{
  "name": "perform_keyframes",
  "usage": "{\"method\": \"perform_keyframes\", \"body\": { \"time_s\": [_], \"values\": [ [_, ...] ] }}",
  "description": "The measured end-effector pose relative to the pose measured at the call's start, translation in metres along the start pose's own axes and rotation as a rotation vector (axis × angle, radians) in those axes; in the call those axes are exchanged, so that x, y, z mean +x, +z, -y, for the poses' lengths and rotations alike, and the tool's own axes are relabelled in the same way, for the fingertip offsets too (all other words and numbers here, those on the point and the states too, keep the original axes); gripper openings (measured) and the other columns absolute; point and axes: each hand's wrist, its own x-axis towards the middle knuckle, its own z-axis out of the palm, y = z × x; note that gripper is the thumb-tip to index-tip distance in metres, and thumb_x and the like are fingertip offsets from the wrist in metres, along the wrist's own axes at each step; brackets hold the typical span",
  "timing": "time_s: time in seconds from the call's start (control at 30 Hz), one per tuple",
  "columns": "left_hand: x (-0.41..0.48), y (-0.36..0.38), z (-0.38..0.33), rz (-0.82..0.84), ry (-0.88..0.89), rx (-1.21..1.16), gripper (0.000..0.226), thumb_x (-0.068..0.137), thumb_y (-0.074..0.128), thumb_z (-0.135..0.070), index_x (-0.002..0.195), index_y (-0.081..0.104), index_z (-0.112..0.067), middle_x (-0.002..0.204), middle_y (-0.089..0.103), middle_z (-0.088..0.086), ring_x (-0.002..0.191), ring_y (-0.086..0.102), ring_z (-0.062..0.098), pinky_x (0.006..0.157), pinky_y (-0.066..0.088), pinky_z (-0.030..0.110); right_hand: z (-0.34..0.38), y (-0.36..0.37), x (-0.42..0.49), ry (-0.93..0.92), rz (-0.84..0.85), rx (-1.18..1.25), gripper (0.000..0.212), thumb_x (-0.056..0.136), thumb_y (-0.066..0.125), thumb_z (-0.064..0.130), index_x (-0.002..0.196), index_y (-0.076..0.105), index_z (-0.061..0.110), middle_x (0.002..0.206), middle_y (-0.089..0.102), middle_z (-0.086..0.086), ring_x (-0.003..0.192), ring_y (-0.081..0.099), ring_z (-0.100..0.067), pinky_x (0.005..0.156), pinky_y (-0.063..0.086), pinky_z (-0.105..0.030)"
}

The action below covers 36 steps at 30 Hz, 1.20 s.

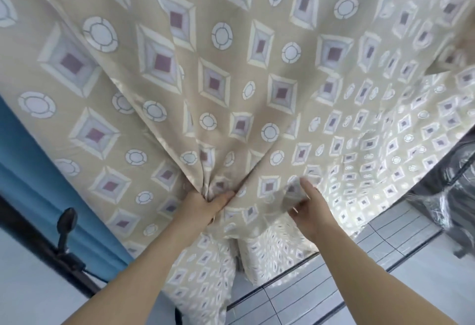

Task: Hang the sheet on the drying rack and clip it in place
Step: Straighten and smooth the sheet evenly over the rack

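A large beige sheet (pixel 231 80) with purple-centred diamonds and white circles fills most of the view, hanging down from above in front of me. My left hand (pixel 203 203) grips a gathered bunch of the cloth low in the middle, and folds fan upward from it. Just to its right, my right hand (pixel 307 203) pinches a small fold of the sheet between thumb and fingers. The sheet's lower part hangs down below both hands. The drying rack and any clips are hidden behind the cloth.
A blue panel (pixel 33 183) stands at the left behind a black stand with a round knob (pixel 67 218). Grey tiled floor (pixel 334 273) lies below. Dark things wrapped in clear plastic (pixel 452 191) sit at the right.
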Motion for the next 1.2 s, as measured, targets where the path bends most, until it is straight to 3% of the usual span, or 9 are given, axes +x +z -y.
{"method": "perform_keyframes", "body": {
  "time_s": [0.1,0.23,0.37,0.53,0.7,0.77,0.83,1.0,1.2],
  "values": [
    [-0.008,0.003,-0.001,0.046,-0.059,0.055,0.009,0.08,0.072,-0.028,0.079,0.064,-0.024,0.078,0.068,-0.003,0.074,0.063,0.013,0.063,0.045,0.017,-0.004,-0.004,0.0,-0.007,-0.099,-0.236,0.01,0.086,0.064,0.012,0.086,0.056,0.005,0.072,0.058,-0.01,0.061,0.057,-0.02,0.055,0.046,-0.027],
    [-0.001,0.007,0.009,-0.083,-0.048,0.161,0.03,0.084,0.066,-0.035,0.109,0.062,-0.02,0.096,0.061,-0.007,0.093,0.058,0.014,0.079,0.036,0.021,-0.034,-0.044,-0.011,0.053,-0.224,-0.56,0.011,0.085,0.064,0.013,0.082,0.06,0.003,0.071,0.058,-0.011,0.062,0.052,-0.022,0.052,0.039,-0.026],
    [0.006,0.016,0.027,-0.153,-0.113,0.127,0.036,0.086,0.064,-0.029,0.117,0.06,-0.011,0.113,0.062,0.005,0.111,0.056,0.024,0.084,0.038,0.024,-0.055,-0.07,-0.024,0.144,-0.298,-0.515,0.016,0.086,0.065,0.018,0.081,0.057,0.004,0.072,0.054,-0.01,0.064,0.049,-0.021,0.056,0.04,-0.028],
    [-0.022,0.039,0.063,0.194,-0.3,-0.007,0.022,0.08,0.072,-0.015,0.097,0.059,-0.019,0.096,0.063,-0.003,0.096,0.06,0.017,0.07,0.046,0.02,-0.064,-0.068,-0.034,0.143,-0.284,-0.47,0.021,0.087,0.065,0.019,0.072,0.056,0.008,0.066,0.056,-0.007,0.059,0.051,-0.018,0.05,0.042,-0.024],
    [-0.019,0.035,0.082,0.11,-0.225,0.179,0.015,0.089,0.061,-0.021,0.079,0.05,-0.026,0.078,0.049,-0.013,0.092,0.049,0.014,0.078,0.036,0.023,-0.069,-0.071,-0.041,0.116,-0.268,-0.533,0.022,0.089,0.063,0.022,0.076,0.053,0.007,0.067,0.052,-0.005,0.058,0.046,-0.015,0.048,0.04,-0.023],
    [-0.017,0.031,0.085,0.13,-0.171,0.254,0.002,0.092,0.057,-0.021,0.094,0.056,-0.02,0.086,0.051,-0.012,0.095,0.045,0.011,0.082,0.031,0.022,-0.075,-0.07,-0.041,0.106,-0.264,-0.579,0.021,0.09,0.061,0.023,0.079,0.054,0.007,0.067,0.052,-0.004,0.059,0.046,-0.014,0.048,0.04,-0.024],
    [-0.016,0.03,0.09,0.144,-0.142,0.332,0.023,0.093,0.054,-0.02,0.114,0.057,-0.01,0.101,0.054,-0.003,0.099,0.046,0.012,0.083,0.03,0.021,-0.081,-0.069,-0.04,0.1,-0.256,-0.637,0.023,0.091,0.059,0.023,0.078,0.055,0.006,0.064,0.052,-0.004,0.057,0.046,-0.014,0.046,0.039,-0.023],
    [-0.017,0.028,0.108,0.082,-0.307,0.54,0.021,0.093,0.053,-0.024,0.09,0.058,-0.005,0.11,0.062,0.023,0.094,0.057,0.026,0.076,0.04,0.028,-0.112,-0.074,-0.04,0.159,-0.25,-0.681,0.027,0.095,0.054,0.026,0.076,0.057,0.007,0.063,0.054,-0.002,0.052,0.047,-0.015,0.041,0.039,-0.021],
    [-0.026,0.023,0.125,0.169,-0.32,0.693,0.031,0.098,0.041,-0.018,0.117,0.056,0.001,0.12,0.059,0.017,0.111,0.054,0.03,0.092,0.044,0.035,-0.137,-0.083,-0.052,0.33,-0.227,-0.649,0.028,0.093,0.056,0.034,0.093,0.061,0.006,0.079,0.062,-0.004,0.066,0.056,-0.018,0.053,0.048,-0.027]
  ]
}}
